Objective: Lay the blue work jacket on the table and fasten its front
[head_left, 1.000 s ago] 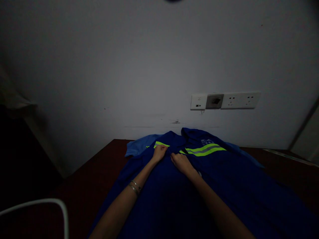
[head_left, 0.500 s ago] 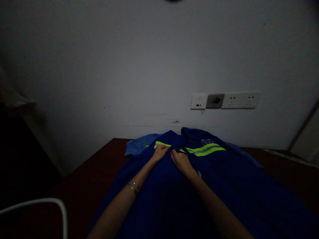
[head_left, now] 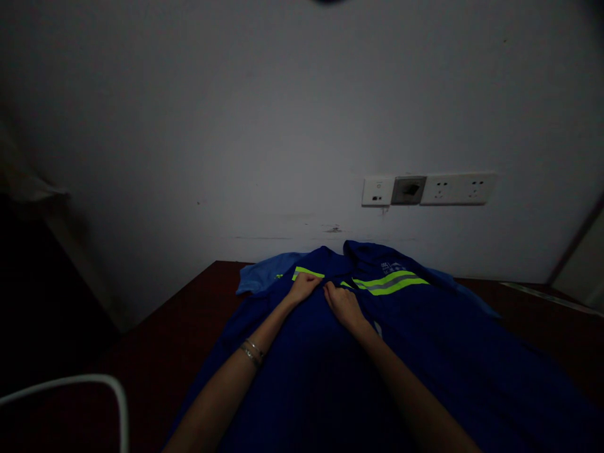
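Observation:
A dark blue shirt (head_left: 425,333) with lighter blue sleeves and yellow-green and grey chest bands lies spread in front of me. My left hand (head_left: 304,287) is closed on the cloth just below the left chest band (head_left: 306,272). Close beside it, my right hand (head_left: 343,304) pinches the front of the shirt near the middle opening, left of the right chest band (head_left: 391,283). A small gap separates the two hands. What lies between the fingertips is too dark and small to make out beyond the shirt cloth.
The shirt lies on a dark red table (head_left: 179,308) pushed against a pale wall (head_left: 189,126). Sockets and switches (head_left: 457,190) sit on the wall at right. A white cable (head_left: 94,379) curves up at lower left. A flat strip (head_left: 547,296) lies at the table's right.
The view has shifted very slightly. Both hands stay at the same place on the shirt, and the shirt lies as before.

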### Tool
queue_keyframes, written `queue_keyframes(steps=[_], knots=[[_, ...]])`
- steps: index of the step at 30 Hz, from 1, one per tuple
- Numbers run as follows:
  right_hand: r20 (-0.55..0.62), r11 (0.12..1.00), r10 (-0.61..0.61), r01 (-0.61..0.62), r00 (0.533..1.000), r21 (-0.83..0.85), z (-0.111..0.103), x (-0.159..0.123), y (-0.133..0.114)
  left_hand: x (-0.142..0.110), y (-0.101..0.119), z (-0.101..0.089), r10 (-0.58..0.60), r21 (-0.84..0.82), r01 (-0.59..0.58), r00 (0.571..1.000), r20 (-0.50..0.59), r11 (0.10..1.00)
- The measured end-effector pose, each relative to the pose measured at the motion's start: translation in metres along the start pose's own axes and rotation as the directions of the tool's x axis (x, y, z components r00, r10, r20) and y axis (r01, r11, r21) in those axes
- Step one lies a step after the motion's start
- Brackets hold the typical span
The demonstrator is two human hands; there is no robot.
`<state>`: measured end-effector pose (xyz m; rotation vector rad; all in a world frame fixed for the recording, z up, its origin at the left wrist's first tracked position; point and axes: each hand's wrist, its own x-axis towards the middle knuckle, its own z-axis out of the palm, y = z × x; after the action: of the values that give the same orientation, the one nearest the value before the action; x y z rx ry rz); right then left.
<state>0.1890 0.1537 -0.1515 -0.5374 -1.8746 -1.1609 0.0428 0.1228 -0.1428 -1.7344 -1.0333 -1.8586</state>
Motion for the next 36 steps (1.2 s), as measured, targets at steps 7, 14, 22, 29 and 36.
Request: queue_keyframes(steps=[7, 14, 22, 29, 36], knots=[[-0.01, 1.0, -0.007, 0.007, 1.0, -0.008, 0.002, 0.0, -0.001, -0.003, 0.006, 0.0, 0.048, 0.061, -0.049, 0.999, 0.018, 0.997], [-0.011, 1.0, -0.003, 0.003, 1.0, -0.004, 0.001, 0.001, -0.001, -0.002, 0.007, -0.003, 0.014, -0.007, -0.014, 0.999, 0.04, 1.0], [-0.018, 1.0, -0.003, 0.003, 1.0, -0.009, 0.001, 0.003, -0.004, 0.0, -0.001, -0.005, -0.2, -0.354, 0.177, 0.979, -0.029, 0.918], [0.005, 1.0, 0.011, -0.011, 1.0, 0.008, -0.002, 0.003, -0.005, -0.003, -0.005, -0.008, -0.259, -0.473, 0.242, 0.965, 0.031, 0.847], [0.007, 1.0, 0.015, -0.015, 1.0, 0.021, -0.004, 0.003, -0.006, 0.001, -0.012, -0.006, -0.216, -0.508, 0.195, 0.976, 0.017, 0.839]])
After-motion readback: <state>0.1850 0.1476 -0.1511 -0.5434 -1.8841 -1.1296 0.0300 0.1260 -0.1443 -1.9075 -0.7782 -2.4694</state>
